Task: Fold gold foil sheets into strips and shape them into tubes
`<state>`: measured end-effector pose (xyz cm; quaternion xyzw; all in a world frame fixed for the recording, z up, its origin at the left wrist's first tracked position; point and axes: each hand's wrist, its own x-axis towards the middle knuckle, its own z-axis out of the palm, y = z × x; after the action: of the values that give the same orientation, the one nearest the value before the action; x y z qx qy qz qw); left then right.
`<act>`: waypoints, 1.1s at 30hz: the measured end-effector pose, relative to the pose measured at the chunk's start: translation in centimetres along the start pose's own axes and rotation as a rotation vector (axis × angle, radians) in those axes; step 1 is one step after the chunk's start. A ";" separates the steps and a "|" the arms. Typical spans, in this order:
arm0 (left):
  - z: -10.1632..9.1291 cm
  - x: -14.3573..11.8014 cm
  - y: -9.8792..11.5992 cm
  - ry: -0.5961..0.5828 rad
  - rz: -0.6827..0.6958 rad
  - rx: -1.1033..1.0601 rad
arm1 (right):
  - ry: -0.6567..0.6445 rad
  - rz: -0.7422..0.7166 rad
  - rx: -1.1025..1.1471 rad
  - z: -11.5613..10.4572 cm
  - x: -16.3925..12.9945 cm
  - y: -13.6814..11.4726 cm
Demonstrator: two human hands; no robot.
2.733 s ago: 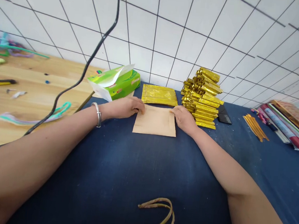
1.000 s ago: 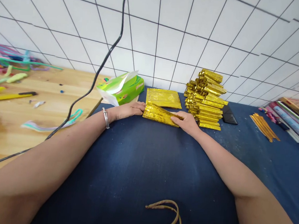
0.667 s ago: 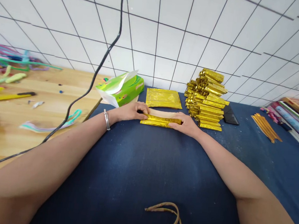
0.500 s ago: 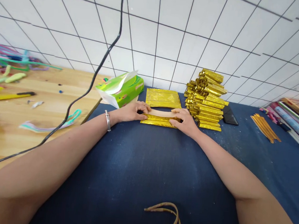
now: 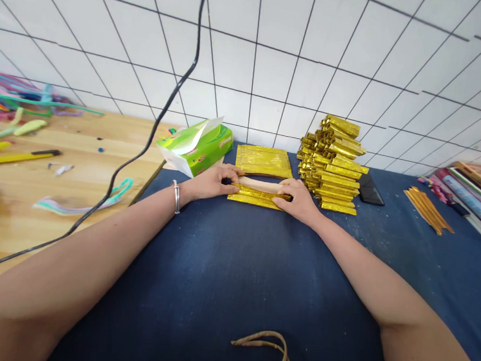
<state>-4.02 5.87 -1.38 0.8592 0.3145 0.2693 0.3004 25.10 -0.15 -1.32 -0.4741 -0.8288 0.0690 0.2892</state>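
My left hand [image 5: 219,181] pinches the left end of a sheet of gold foil paper [image 5: 256,196], and my right hand [image 5: 299,199] pinches its right end. The sheet lies on the dark blue tabletop, its far edge curled up so that a pale backing shows between my hands. Just behind it is a stack of flat gold foil sheets [image 5: 263,159]. To the right of my right hand rises a pile of folded gold foil strips [image 5: 336,166]. The fingertips partly cover the ends of the held sheet.
A green tissue pack [image 5: 205,149] stands by my left hand. A black cable [image 5: 155,122] hangs across the left side. On the right lie a phone [image 5: 370,189], bronze strips [image 5: 428,210] and books [image 5: 472,198]. A looped tan cord [image 5: 280,352] lies in front.
The view has shifted slightly, so everything sits a little lower. Both hands keep hold of the foil sheet, and its curled far edge looks slightly narrower.
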 end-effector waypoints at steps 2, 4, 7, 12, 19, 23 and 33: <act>0.0 0.0 0.1 0.006 -0.005 -0.024 | 0.029 -0.026 0.037 -0.3 -0.1 -0.3; -0.1 0.0 0.4 0.017 -0.021 -0.047 | 0.065 -0.042 0.068 -0.6 -0.2 -0.6; -0.2 -0.1 1.0 0.043 -0.045 -0.088 | 0.114 -0.078 0.090 -1.0 -0.4 -1.1; 0.1 -0.2 1.0 0.129 -0.106 -0.280 | 0.162 -0.137 0.098 -1.1 -0.6 -1.3; 1.6 0.2 1.6 0.317 -0.156 -0.573 | 0.163 -0.081 0.100 -1.1 -0.6 -1.1; 2.4 0.4 2.8 0.385 -0.160 -0.675 | 0.179 -0.057 0.113 -1.1 -0.5 -1.4; 3.2 0.4 4.3 0.380 -0.117 -0.764 | 0.199 -0.043 0.144 -1.1 -0.4 -1.5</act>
<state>-0.03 2.38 -0.52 0.6019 0.2902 0.5025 0.5486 24.72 -1.50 0.00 -0.4387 -0.7989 0.0747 0.4046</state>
